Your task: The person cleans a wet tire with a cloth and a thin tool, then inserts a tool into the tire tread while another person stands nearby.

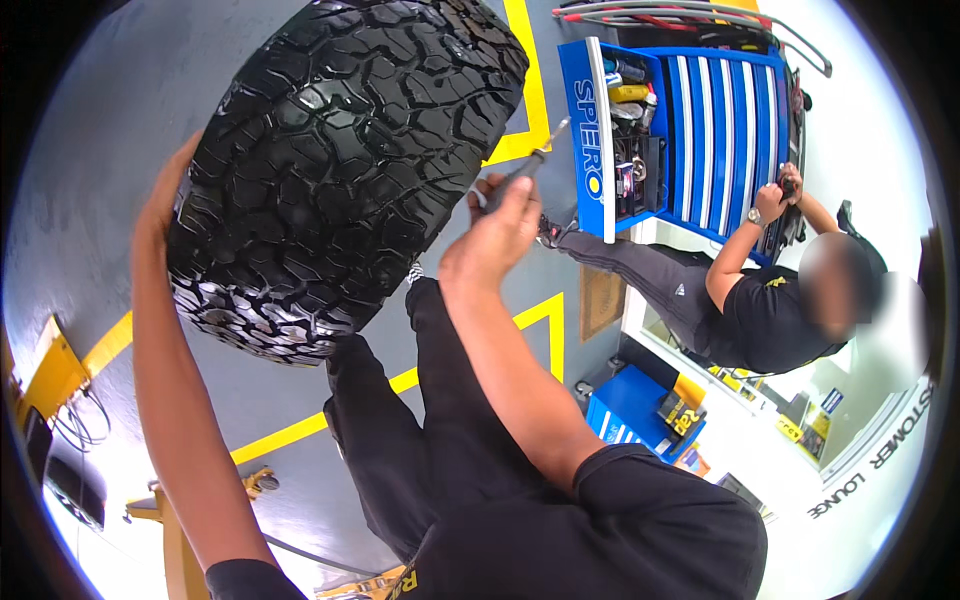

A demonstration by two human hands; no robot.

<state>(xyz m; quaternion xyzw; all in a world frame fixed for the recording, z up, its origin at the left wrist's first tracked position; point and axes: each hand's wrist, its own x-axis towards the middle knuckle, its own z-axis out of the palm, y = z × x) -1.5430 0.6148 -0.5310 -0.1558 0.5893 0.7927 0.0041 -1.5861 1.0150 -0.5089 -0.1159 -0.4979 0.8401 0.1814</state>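
Observation:
A large black tire (340,170) with blocky tread fills the upper left, tilted above the grey floor near my legs. My left hand (172,185) grips the tire's left side, its fingertips hidden behind the edge. My right hand (505,215), just right of the tire, is closed around the dark handle of a slim tool (538,155) with a thin metal tip, like a screwdriver, pointing up and away from me.
At right, a co-worker (750,320) uses both hands at a blue tool chest (725,140) with an open drawer of tools (630,120). A smaller blue cabinet (625,400) stands lower right. Yellow equipment (55,370) and cables lie at left. Yellow lines cross the floor.

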